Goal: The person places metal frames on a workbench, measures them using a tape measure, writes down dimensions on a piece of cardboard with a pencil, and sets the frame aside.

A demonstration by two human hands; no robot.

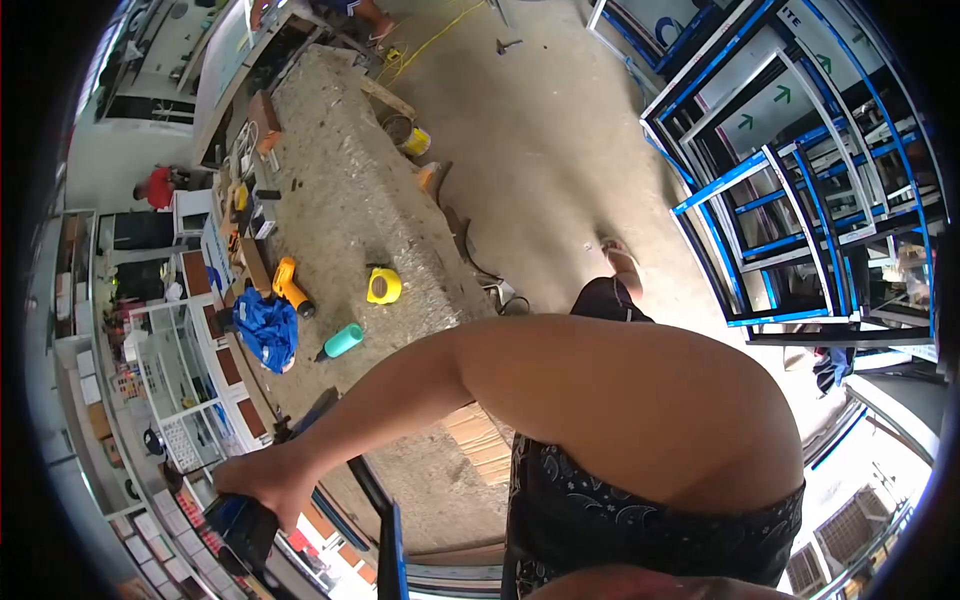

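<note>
My right hand (pixel 268 482) is at the lower left at the end of a bare, bent arm that crosses the view. Its fingers are wrapped round a dark, bulky object (pixel 243 530), which looks like a power tool. Beside it, a dark-framed bar with a blue strip (pixel 400 550) stands near the workbench edge. Above the forearm, on the rough workbench (pixel 340 180), lie a teal bottle-like item (pixel 343 341), a yellow tape measure (pixel 383 286), a yellow-orange tool (pixel 290 287) and a blue cloth (pixel 265 328). My left hand is out of view.
Blue-and-white metal frames (pixel 790 200) lean at the right. Shelves (pixel 170 360) line the left side. A yellow can (pixel 416 141) and a hammer (pixel 508 46) are on the floor. A person in red (pixel 158 188) is far left; another person's leg (pixel 375 18) shows at the top.
</note>
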